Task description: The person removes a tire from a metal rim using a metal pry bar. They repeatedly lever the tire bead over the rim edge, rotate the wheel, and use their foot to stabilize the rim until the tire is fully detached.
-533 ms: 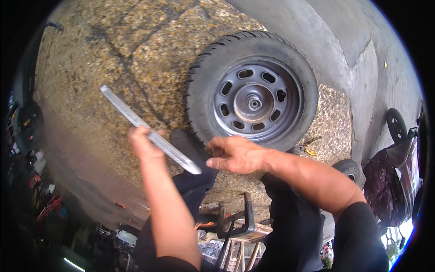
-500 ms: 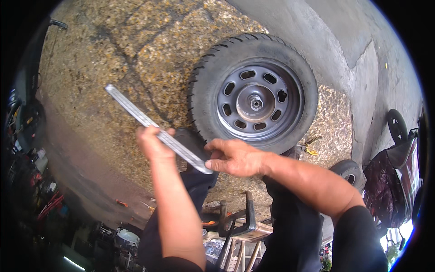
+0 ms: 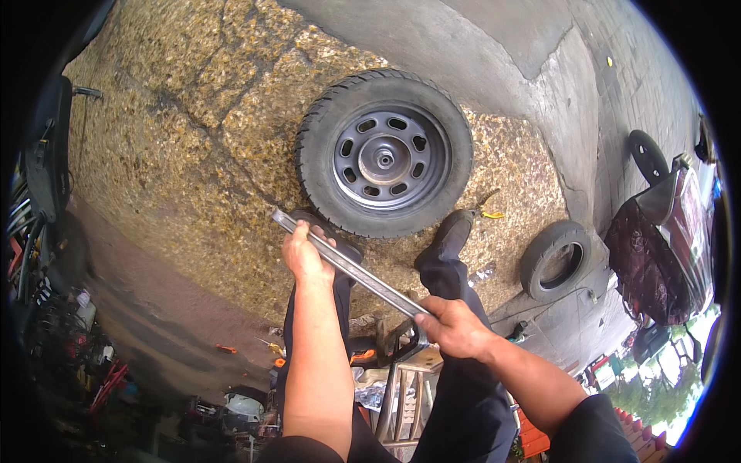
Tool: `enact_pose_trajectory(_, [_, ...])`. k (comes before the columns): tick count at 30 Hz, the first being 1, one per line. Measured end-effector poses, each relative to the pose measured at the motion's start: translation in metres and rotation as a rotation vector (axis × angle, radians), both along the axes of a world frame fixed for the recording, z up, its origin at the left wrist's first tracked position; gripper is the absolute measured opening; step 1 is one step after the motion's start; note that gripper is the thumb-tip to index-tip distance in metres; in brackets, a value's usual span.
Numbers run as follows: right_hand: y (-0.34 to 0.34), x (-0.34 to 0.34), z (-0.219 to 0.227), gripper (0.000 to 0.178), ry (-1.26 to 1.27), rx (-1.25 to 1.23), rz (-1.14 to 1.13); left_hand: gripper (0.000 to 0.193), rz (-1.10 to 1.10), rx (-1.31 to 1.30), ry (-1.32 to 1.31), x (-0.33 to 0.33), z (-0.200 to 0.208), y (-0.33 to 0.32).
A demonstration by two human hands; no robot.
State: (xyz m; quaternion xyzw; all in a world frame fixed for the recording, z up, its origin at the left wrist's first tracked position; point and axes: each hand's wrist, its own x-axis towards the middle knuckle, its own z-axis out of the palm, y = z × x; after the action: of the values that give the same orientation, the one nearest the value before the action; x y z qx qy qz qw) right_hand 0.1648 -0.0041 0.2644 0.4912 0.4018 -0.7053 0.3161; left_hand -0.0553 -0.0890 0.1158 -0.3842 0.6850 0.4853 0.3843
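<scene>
A long, silvery metal tire lever [image 3: 359, 272] slants across in front of me, its far end to the left and its near end to the right. My left hand [image 3: 307, 256] is closed around it near the upper left end. At the lower right end, my right hand [image 3: 457, 330] grips it with the thumb along the top. Beyond the lever, a wheel [image 3: 386, 160] with a black tyre and a grey slotted steel rim lies flat on the ground. Neither hand touches the wheel.
My shoe [image 3: 449, 235] stands close to the wheel, beside yellow-handled pliers [image 3: 492, 214]. A smaller loose tyre [image 3: 532, 270] lies to the right, near a dark covered vehicle [image 3: 656, 255]. A wooden stool [image 3: 413, 386] is below my hands, and clutter [image 3: 100, 347] fills the lower left.
The lever's right end has come down and right with my right hand, while my left hand has slid toward its upper end. The view has shifted, showing the wheel smaller and farther left.
</scene>
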Motion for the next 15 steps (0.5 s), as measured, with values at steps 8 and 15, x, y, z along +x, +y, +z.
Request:
enact_pose_trajectory(8, [0.035, 0.045, 0.005, 0.054, 0.393, 0.085, -1.017, 0.012, 0.246, -0.156, -0.291, 0.096, 0.001, -0.008])
enact_pose_trajectory(15, [0.061, 0.028, -0.092, 0.018, 0.242, 0.410, -0.766, 0.031, -0.363, -0.240, -0.483, 0.178, -0.013, -0.024])
